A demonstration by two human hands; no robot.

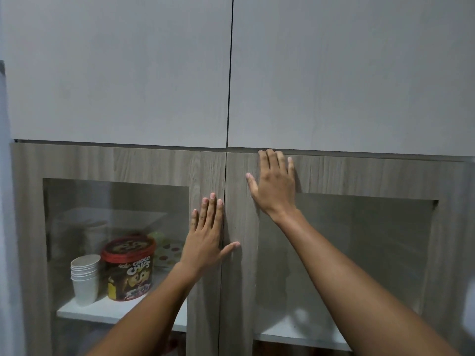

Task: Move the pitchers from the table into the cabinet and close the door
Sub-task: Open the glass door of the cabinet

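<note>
Left hand (205,242), right hand (275,183) flat, empty, on cabinet doors (359,173).

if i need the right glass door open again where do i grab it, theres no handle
Probably the top edge of the right wood-framed glass door, near its inner corner. No handle or knob shows, but a dark gap runs between it and the pale upper cabinet door. The right hand lies flat there, its fingers reaching the gap: hook them over from above and pull.

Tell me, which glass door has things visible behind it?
The left door: paper cups and a Choco Chips tub show behind it. The right door shows only bare shelf.
</note>
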